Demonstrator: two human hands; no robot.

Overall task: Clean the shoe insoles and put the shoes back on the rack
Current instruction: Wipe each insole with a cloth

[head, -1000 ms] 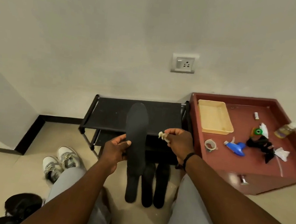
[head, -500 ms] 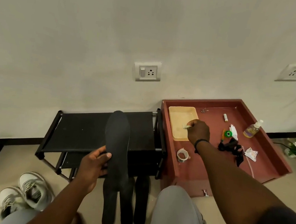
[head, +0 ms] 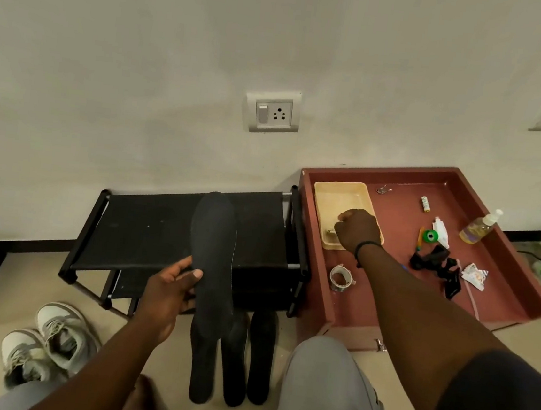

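Left hand: my left hand [head: 166,297] grips a long, flat black insole [head: 214,265] at mid-length, thumb across its matte face, toe end up.
Right hand: my right hand [head: 356,229] is over the near end of the shallow cream plastic tray [head: 340,195], fingers curled under; I cannot tell whether they hold anything. A dark band circles the wrist.
Other insoles: two more black insoles [head: 248,359] lie side by side on the floor, just beside the held one's heel end.
Rack: the black metal-framed shoe rack [head: 147,225] with fabric shelves stands against the wall, behind the held insole.
Shoes: a pair of grey-and-white laced sneakers [head: 47,341] sits on the floor at my left, off the rack.
Red tray: the square maroon raised-edge tray [head: 505,279] touches the rack's right end; it holds the cream tray, a tape roll [head: 341,278], and a clear pump bottle [head: 480,227].
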